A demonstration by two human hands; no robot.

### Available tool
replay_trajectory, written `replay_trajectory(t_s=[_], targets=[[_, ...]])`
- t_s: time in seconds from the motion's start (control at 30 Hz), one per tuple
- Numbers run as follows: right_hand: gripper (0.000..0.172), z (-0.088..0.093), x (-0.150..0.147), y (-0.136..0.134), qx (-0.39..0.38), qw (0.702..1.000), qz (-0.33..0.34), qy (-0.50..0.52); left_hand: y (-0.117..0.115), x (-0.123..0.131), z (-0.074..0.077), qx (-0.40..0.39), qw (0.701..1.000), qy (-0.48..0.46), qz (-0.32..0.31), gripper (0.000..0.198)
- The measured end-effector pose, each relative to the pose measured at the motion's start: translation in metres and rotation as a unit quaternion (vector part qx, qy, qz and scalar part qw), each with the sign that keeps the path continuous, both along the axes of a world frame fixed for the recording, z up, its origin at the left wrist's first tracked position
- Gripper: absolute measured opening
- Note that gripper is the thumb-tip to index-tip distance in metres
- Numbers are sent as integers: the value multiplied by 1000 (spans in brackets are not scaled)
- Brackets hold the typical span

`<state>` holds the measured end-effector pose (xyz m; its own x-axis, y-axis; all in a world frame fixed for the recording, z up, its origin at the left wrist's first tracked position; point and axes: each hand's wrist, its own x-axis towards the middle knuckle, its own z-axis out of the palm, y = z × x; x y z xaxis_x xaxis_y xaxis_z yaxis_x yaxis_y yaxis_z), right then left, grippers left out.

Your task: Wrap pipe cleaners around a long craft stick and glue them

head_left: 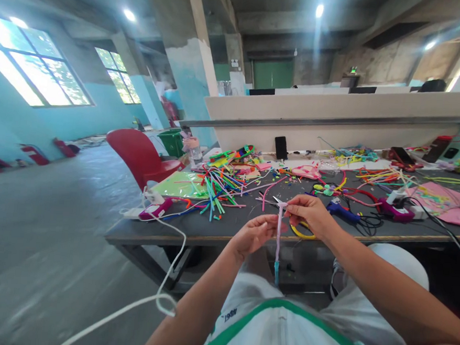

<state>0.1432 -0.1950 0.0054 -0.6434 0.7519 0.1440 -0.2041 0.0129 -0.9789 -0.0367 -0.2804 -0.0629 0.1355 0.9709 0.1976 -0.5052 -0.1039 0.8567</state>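
Observation:
A lilac pipe cleaner [278,233] with a teal lower end hangs upright in front of the table's edge, its top bent sideways. My right hand [309,214] is closed, pinching that bent top between thumb and fingers. From the other side my left hand [254,233] is closed at the strand's upper part, with curled fingertips against it. Just behind the top, the pointed metal tips of a tool [277,199] show, probably scissors; the rest is hidden. Below my right hand lies a yellow curved piece [302,231], partly covered.
Many coloured pipe cleaners [216,190] lie heaped on the dark table [242,226]. A blue glue gun [343,212] with black cable is at the right, near a purple power strip [396,209]. Another power strip [155,208] and white cable [174,268] are at the left. A red chair [137,153] stands beyond.

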Motion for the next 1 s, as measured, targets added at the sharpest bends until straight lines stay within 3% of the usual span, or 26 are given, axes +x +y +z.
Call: replay_trajectory(t_s=[0.2, 0.33, 0.47, 0.57, 0.8, 1.0], targets=[[25, -5, -6, 6, 83, 995, -11, -58, 9, 14, 17, -18, 998, 55, 13, 30], [29, -4, -6, 8, 189, 979, -25, -65, 11, 11, 22, -22, 997, 69, 22, 31], [17, 3, -3, 7, 361, 927, -45, -93, 12, 10, 20, -31, 997, 70, 22, 32], [19, 9, 1, 5, 436, 893, -41, -107, 12, 10, 18, -38, 996, 71, 23, 32], [14, 6, -2, 11, 464, 873, -63, -140, 11, 14, 20, -35, 996, 79, 17, 30], [16, -3, -9, 16, 398, 902, -37, -160, 14, 10, 12, -45, 995, 86, 1, 31]])
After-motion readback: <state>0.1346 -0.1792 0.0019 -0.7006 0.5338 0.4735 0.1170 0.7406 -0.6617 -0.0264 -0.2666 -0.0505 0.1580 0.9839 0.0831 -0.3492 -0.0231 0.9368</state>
